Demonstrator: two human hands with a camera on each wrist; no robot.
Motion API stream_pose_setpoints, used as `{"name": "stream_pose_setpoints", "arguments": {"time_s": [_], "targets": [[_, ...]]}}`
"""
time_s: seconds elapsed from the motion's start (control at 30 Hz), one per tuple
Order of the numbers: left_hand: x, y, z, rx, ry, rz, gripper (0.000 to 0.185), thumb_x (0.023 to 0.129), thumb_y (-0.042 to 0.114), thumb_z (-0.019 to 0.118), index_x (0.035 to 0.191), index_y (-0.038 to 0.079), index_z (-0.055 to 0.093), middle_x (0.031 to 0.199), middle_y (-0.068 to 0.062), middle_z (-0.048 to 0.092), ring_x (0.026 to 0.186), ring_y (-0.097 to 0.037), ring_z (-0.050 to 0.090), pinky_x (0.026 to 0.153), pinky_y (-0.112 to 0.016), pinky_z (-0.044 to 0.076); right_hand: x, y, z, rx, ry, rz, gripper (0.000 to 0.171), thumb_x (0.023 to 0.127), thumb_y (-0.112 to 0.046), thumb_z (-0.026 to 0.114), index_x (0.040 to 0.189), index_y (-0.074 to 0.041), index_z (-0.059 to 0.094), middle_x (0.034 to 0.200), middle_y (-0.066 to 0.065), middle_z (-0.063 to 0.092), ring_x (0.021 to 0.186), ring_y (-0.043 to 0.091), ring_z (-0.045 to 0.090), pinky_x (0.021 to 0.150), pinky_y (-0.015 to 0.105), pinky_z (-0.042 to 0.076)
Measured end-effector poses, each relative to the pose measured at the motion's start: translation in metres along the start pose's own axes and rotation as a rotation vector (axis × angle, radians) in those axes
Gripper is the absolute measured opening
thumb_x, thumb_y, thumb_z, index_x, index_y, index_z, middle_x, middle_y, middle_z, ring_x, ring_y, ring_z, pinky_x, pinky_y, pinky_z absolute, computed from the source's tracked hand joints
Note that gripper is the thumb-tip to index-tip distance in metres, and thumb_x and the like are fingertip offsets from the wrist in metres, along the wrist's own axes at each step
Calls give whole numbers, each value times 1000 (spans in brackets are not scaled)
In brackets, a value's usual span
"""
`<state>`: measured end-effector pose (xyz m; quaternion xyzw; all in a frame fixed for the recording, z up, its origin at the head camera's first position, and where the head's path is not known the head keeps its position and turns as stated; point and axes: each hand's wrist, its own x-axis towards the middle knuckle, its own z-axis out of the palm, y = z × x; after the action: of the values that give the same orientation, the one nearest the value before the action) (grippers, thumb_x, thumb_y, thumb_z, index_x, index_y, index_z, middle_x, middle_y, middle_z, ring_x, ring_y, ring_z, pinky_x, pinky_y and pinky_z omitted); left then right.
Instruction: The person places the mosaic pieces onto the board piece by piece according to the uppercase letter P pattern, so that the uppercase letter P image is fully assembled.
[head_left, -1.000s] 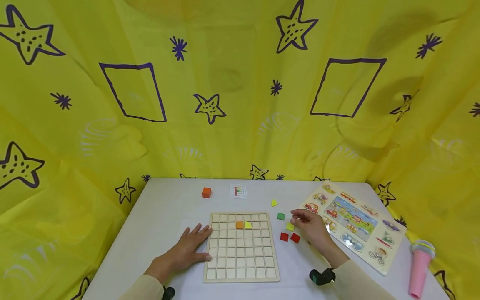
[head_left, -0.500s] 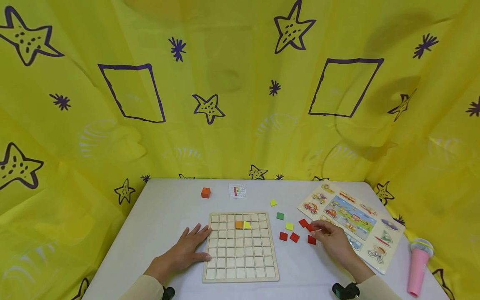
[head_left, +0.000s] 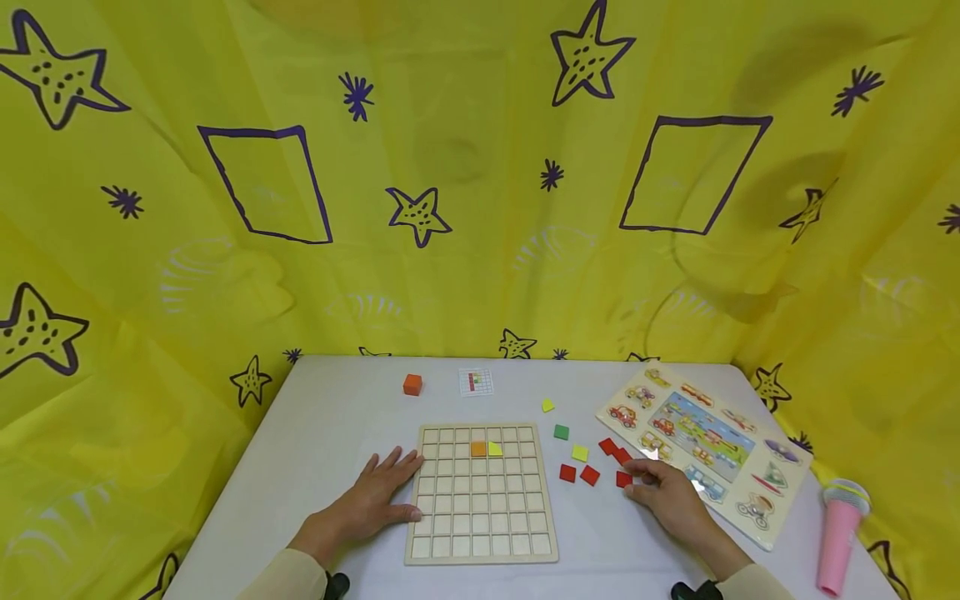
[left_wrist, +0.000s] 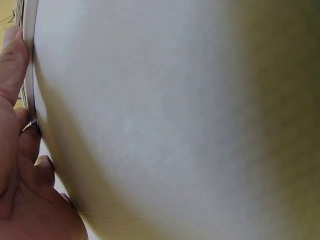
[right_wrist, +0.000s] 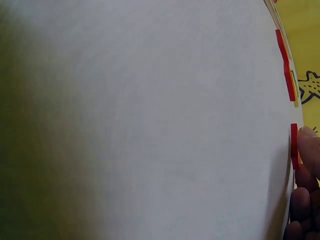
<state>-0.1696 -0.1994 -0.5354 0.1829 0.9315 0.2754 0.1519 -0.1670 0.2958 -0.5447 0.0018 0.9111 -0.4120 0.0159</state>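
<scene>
Fingertips of our right hand touch a red square tile lying flat on the white table, loosely curled, not yet gripping it. Thin, stiff and light, we judge, it is best pinched by its edges. Our left hand lies flat, fingers straight, against the wooden grid board. Other tiles lie between.
</scene>
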Motion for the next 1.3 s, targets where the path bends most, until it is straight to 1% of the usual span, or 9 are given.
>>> {"name": "stream_pose_setpoints", "arguments": {"time_s": [0.2,0.43,0.57,0.7,0.83,0.93,1.1,1.23,1.3], "targets": [[1,1,0,-2,1,-2,94,90,54,77,164,11,38,172,-9,34,163,-39,15,131,-65,3,3,-1,1,-65,-13,-14,31,92,-14,80,122,-9,76,123,9,72,106,19,59,87,27,50],[1,1,0,-13,12,36,94,89,51,79,163,6,40,170,-14,36,162,-43,17,130,-68,4,3,1,1,-89,-4,-18,31,92,-15,81,121,-7,75,122,11,72,114,30,66,97,43,53],[2,2,-1,-12,9,44,94,90,52,78,163,7,39,170,-14,36,162,-43,17,130,-68,4,3,1,0,-107,5,-21,26,93,-15,81,118,-8,77,120,11,72,114,31,66,98,45,53],[1,2,-1,-10,11,42,94,90,52,78,163,6,40,170,-14,36,162,-43,18,130,-68,4,3,-1,0,-103,5,-20,25,95,-16,79,119,-8,77,120,11,73,112,28,66,94,41,53],[1,3,-2,-12,10,36,94,90,51,78,163,6,40,170,-14,36,162,-43,18,130,-68,4,4,-2,0,-71,8,-3,29,95,-17,78,123,-8,76,113,8,74,99,19,62,83,28,51],[1,3,-2,-6,6,30,94,90,51,78,163,7,40,171,-13,36,162,-43,18,130,-68,4,5,-4,0,-32,34,-3,30,95,-12,79,124,-7,75,106,5,74,91,11,60,76,22,51],[0,2,-3,13,8,48,94,90,53,77,163,7,40,171,-14,36,162,-43,19,130,-69,6,6,-4,3,36,84,-2,30,94,-8,78,124,-6,75,101,6,73,86,5,60,73,18,53],[1,-1,-3,31,11,76,94,90,55,76,163,6,40,171,-14,35,162,-43,19,130,-69,7,10,-9,7,108,91,21,30,96,-6,77,126,-5,74,101,8,72,86,6,60,71,17,54],[1,-2,-4,36,11,94,94,91,54,76,162,5,40,171,-15,35,161,-44,19,130,-68,10,12,-13,10,125,91,37,30,97,-6,75,127,-5,73,102,8,72,87,9,60,70,17,54]]}}
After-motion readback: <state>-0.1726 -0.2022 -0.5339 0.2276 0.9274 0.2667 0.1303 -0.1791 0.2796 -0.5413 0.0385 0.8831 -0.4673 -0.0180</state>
